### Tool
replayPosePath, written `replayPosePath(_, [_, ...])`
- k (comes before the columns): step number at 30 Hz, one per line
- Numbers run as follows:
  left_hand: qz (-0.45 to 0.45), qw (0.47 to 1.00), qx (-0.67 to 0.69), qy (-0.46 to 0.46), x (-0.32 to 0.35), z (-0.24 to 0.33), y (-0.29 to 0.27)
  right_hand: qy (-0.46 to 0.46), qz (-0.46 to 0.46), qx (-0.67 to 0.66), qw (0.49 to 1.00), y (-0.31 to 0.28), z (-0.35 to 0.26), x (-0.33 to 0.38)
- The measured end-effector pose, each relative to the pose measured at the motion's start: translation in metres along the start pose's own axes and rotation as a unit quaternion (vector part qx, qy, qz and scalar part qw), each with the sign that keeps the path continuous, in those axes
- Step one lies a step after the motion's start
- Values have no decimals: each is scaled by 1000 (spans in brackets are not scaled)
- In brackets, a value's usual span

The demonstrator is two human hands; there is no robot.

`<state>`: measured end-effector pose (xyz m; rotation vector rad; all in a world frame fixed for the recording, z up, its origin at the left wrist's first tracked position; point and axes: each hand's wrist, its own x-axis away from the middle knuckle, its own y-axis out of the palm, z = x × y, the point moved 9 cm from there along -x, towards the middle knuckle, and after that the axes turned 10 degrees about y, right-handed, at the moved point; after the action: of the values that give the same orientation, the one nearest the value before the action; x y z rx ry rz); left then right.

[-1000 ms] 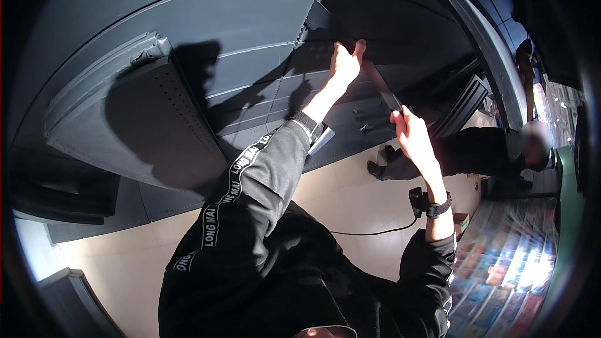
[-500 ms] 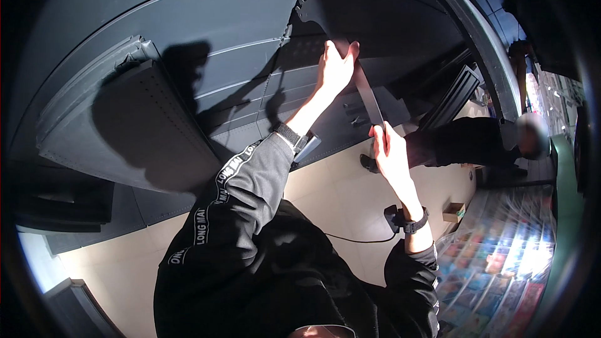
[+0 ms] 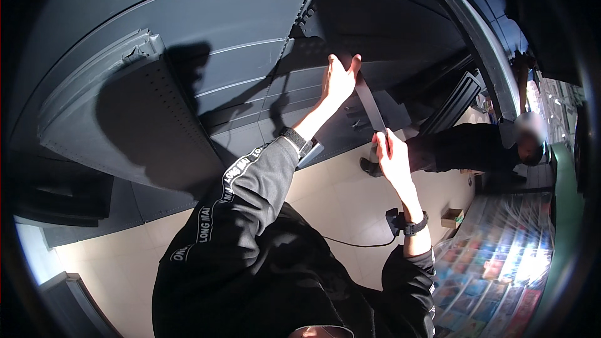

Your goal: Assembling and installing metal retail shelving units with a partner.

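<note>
A long dark metal shelf bracket (image 3: 372,104) is held out in both hands, slanting from far left to near right. My left hand (image 3: 341,82) is closed around its middle. Near its close end, my right hand (image 3: 392,154) grips it with thumb and fingers. The bracket's toothed far end lies in shadow beside a slotted upright (image 3: 290,42) in the dark shelving's back wall. I cannot tell whether the teeth touch the slots.
Grey shelf panels (image 3: 150,109) lean stacked on the left. A person in dark clothes (image 3: 463,148) is at the right, beyond my right hand. Wrapped colourful goods (image 3: 491,256) and a small open box (image 3: 452,217) stand at lower right. A black cable (image 3: 360,244) hangs from my right wrist.
Both hands and the bracket have come slightly nearer to me, and its toothed end sits lower along the upright. Both grips stay closed. The view has shifted a little.
</note>
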<state>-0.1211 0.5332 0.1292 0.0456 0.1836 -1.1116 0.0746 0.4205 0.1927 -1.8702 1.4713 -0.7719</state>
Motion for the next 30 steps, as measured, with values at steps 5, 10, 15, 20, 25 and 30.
replayPosePath(5, [29, 999, -9, 18, -3, 7, -8, -5, 29, 48, 998, -4, -7, -1])
replayPosePath(10, [3, 999, 35, -10, -10, -1, -3, -39, 55, 73, 995, -7, -16, -1])
replayPosePath(15, [6, 1000, 29, 9, -15, -3, 0, -72, 107, 95, 987, -14, -22, 2])
replayPosePath(20, [19, 997, 69, 25, -17, -2, -1, -61, 84, 167, 980, -10, -20, 2])
replayPosePath(25, [15, 997, 63, 28, -17, 0, -1, -62, 82, 165, 981, -9, -18, 2])
replayPosePath(30, [28, 996, 68, 45, -18, 1, -2, -120, 159, 165, 966, -17, -32, 8])
